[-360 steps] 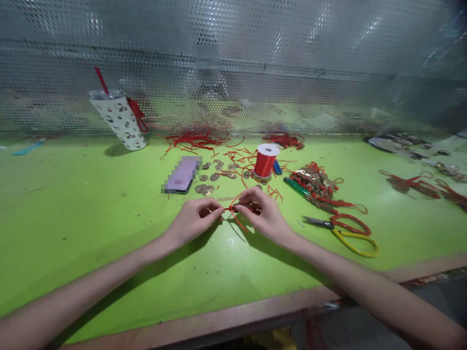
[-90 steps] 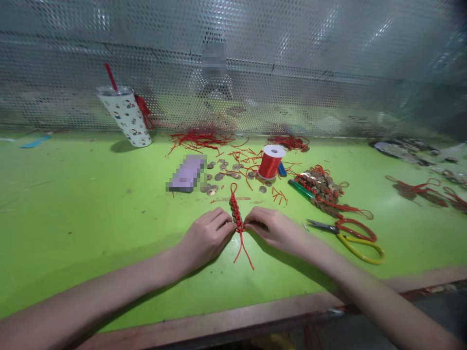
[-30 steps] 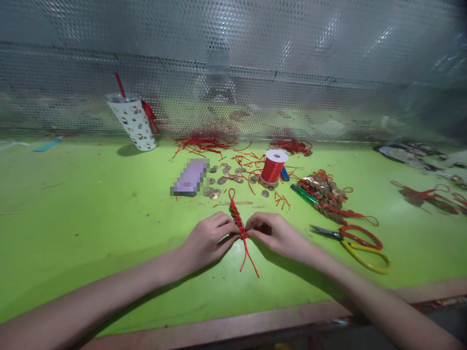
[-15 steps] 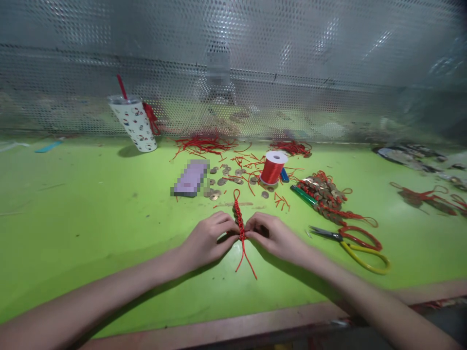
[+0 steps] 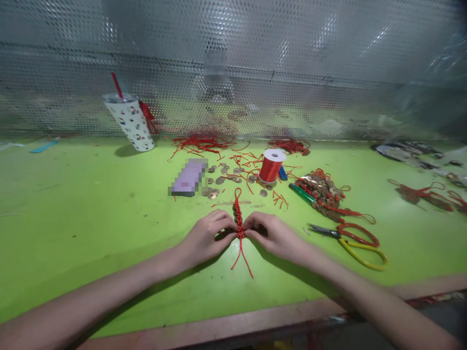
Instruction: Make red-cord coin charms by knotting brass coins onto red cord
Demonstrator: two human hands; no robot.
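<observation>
A braided red cord strung with coins (image 5: 238,214) stands lengthwise between my hands, its loop at the far end and two loose tails pointing toward me. My left hand (image 5: 215,233) pinches its lower left side with thumb and forefinger. On the other side, my right hand (image 5: 268,232) pinches the same lower part. Both fingertips meet close to the last knots, so what lies exactly between them is partly hidden. Scissors (image 5: 339,235) with one red and one yellow handle lie to the right of my right hand.
Loose coins (image 5: 220,180) and cord snippets lie beyond my hands, beside a purple blurred phone-like object (image 5: 190,176). A red cord spool (image 5: 272,166), a green lighter (image 5: 302,193) and a pile of coin strings (image 5: 323,192) are at right. A tumbler (image 5: 132,124) stands back left before a perforated metal panel (image 5: 164,73).
Both hands keep their pinch on the braided cord. The cord's tails have shifted slightly left, and the whole view has moved a little.
</observation>
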